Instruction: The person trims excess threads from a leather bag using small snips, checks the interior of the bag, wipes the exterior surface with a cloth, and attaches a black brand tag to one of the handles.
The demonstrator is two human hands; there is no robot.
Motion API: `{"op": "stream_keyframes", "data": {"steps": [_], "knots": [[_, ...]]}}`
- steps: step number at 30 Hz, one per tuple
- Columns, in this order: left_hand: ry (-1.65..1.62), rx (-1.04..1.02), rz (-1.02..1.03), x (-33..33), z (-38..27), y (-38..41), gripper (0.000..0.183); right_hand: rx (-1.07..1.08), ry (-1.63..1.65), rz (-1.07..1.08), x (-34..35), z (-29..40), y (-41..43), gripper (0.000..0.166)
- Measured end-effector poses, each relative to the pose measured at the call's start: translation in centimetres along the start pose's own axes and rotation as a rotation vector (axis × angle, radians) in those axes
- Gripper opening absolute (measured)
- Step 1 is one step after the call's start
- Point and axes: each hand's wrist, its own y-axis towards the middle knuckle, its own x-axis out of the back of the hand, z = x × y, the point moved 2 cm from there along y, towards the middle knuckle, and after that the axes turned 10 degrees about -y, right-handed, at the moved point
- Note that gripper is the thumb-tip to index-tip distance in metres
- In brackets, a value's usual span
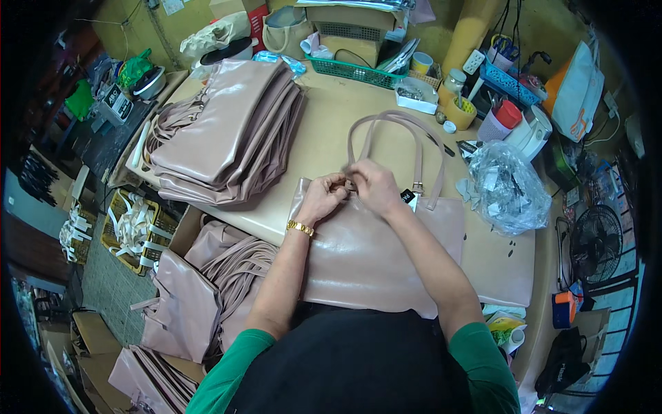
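A glossy dusty-pink tote bag [372,259] lies flat before me, its two strap handles [419,134] looped away from me. At the base of the left strap, my left hand [326,196] and my right hand [373,187] meet with fingers pinched on the strap end and its small buckle; the fingers hide most of it. A black hang tag [407,195] and a white one lie by the right strap's metal buckle [418,187], just right of my right hand. A stack of matching pink bags [222,134] rests on the table to the left.
More pink bags [181,305] fill a box at the lower left. A clear plastic bag of small items [509,186] sits to the right. A green basket [357,71], a white box [416,95] and a yellow tape roll [460,111] line the table's [326,119] back.
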Motion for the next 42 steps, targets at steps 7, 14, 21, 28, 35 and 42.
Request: {"op": "stream_keyframes", "data": {"steps": [7,14,21,28,35,42], "knots": [[-0.004,0.052,-0.076,-1.3,-1.4,0.4,0.017,-0.560,0.476,0.201,-2.1,-4.7,2.2,0.011],[-0.123,0.031,-0.063,-1.2,-1.3,0.4,0.020,-0.699,0.497,0.311,-2.0,-5.0,2.8,0.013],[-0.145,0.035,-0.071,-1.3,-1.2,0.4,0.020,-0.710,0.465,0.370,-1.7,-4.8,3.2,0.016],[-0.095,0.023,-0.109,-1.3,-1.4,0.4,0.021,-0.656,0.507,0.341,-1.8,-4.8,3.1,0.015],[-0.041,0.027,-0.166,-1.2,-1.0,0.5,0.019,-0.239,0.219,0.047,-0.6,-1.6,0.8,0.007],[-0.245,0.131,-0.061,-0.7,-2.2,0.8,0.025,0.362,-0.335,-0.081,0.1,1.3,-3.3,0.014]]}}
